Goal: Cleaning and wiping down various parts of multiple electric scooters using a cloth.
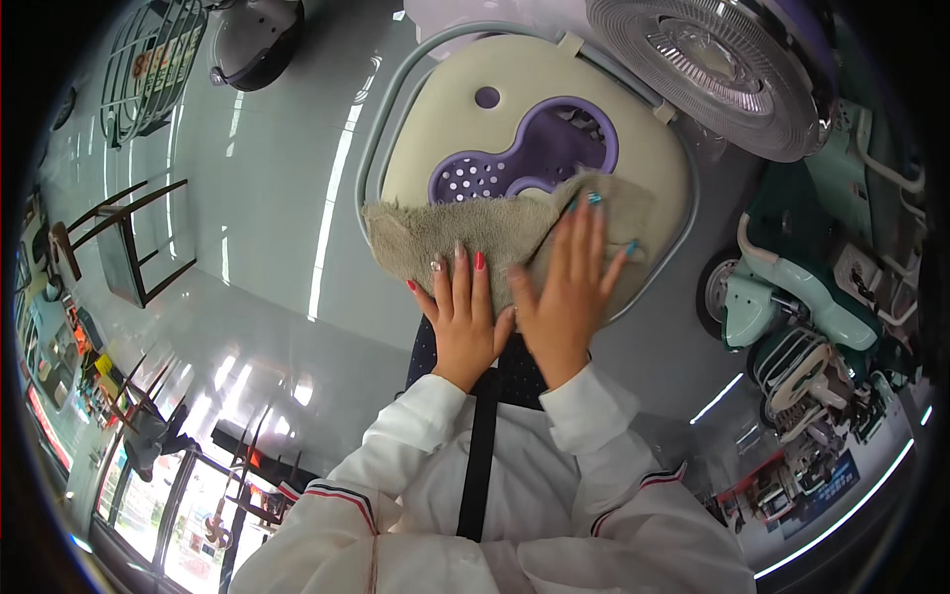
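Note:
In front of me is a beige panel (pixel 435 114) with rounded corners and a grey tube rim. A purple insert (pixel 611 148) with holes is set into it. A grey-brown towel (pixel 450 233) lies over its near part, reaching up to the insert. My left hand (pixel 462 317) rests on the towel's near edge with fingers stretched out. To the right, my right hand (pixel 564 307) lies flat on the cloth, slightly blurred, fingers spread. Neither hand grips the towel; its folds hide the panel beneath.
A large round ribbed lamp (pixel 712 59) stands at the panel's far right corner. Green scooters (pixel 811 307) line the right side. On the left are a dark-framed chair (pixel 134 247), a wire basket (pixel 153 69) and a helmet-like grey object (pixel 255 40) on the shiny grey floor (pixel 277 178).

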A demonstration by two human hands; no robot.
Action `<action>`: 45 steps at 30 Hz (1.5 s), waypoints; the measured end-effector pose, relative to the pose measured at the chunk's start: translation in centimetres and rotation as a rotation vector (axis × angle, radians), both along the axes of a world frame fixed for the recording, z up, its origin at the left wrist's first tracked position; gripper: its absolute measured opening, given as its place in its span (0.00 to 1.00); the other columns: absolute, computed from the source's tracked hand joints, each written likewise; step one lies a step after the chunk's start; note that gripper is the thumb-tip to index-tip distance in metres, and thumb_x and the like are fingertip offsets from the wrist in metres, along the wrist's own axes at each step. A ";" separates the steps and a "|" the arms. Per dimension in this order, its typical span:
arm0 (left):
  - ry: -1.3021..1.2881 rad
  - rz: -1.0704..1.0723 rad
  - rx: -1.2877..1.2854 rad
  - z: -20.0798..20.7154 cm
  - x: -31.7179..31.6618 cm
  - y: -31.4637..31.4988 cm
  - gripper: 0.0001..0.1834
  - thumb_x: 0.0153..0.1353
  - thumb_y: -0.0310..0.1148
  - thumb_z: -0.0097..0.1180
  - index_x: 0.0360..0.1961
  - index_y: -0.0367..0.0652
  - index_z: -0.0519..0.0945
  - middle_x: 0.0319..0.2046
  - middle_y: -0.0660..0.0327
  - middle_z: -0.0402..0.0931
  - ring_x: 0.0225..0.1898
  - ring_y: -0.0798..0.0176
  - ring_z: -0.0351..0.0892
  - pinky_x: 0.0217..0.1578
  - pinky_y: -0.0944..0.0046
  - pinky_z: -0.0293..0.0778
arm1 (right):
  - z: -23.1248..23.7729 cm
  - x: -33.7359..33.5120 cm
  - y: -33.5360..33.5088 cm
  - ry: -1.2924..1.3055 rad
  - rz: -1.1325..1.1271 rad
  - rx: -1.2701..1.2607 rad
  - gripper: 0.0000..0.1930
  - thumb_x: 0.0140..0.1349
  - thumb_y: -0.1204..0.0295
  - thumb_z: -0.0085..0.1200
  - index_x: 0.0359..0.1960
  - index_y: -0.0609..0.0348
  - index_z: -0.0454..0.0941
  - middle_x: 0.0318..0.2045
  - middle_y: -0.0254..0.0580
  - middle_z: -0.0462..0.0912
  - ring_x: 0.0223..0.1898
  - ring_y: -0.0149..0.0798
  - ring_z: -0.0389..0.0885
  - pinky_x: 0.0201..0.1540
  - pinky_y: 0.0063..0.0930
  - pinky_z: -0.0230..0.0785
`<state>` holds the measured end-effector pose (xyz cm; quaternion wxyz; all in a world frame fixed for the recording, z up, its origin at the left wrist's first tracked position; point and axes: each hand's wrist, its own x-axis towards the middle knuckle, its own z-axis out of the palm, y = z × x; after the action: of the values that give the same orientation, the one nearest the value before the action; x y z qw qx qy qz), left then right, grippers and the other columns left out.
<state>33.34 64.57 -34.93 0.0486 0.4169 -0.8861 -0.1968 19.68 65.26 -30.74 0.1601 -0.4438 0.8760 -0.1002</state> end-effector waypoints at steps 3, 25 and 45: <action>-0.036 -0.006 -0.050 -0.9 -0.2 0.3 0.39 0.59 0.49 0.44 0.63 0.32 0.54 0.66 0.41 0.45 0.67 0.33 0.39 0.61 0.30 0.28 | -0.2 1.9 1.5 -0.020 0.066 0.060 0.39 0.58 0.43 0.43 0.61 0.64 0.61 0.66 0.47 0.55 0.68 0.48 0.50 0.64 0.60 0.32; -0.030 -0.114 -0.008 0.0 0.8 -0.7 0.39 0.58 0.53 0.47 0.63 0.35 0.59 0.65 0.44 0.49 0.67 0.37 0.41 0.60 0.28 0.29 | -0.8 -0.4 1.3 0.048 -0.066 -0.085 0.38 0.57 0.43 0.46 0.60 0.62 0.63 0.64 0.46 0.60 0.67 0.50 0.53 0.64 0.62 0.34; -0.033 -0.141 -0.100 -0.9 0.9 -0.8 0.38 0.57 0.53 0.48 0.63 0.39 0.61 0.64 0.49 0.55 0.66 0.41 0.48 0.61 0.30 0.30 | -0.5 2.5 1.5 -0.046 0.014 -0.016 0.39 0.57 0.47 0.46 0.64 0.63 0.56 0.67 0.47 0.52 0.68 0.52 0.47 0.64 0.63 0.32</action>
<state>34.19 63.75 -35.80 0.0409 0.3537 -0.9226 -0.1483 22.23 66.77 -31.23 0.1774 -0.4486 0.8682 -0.1163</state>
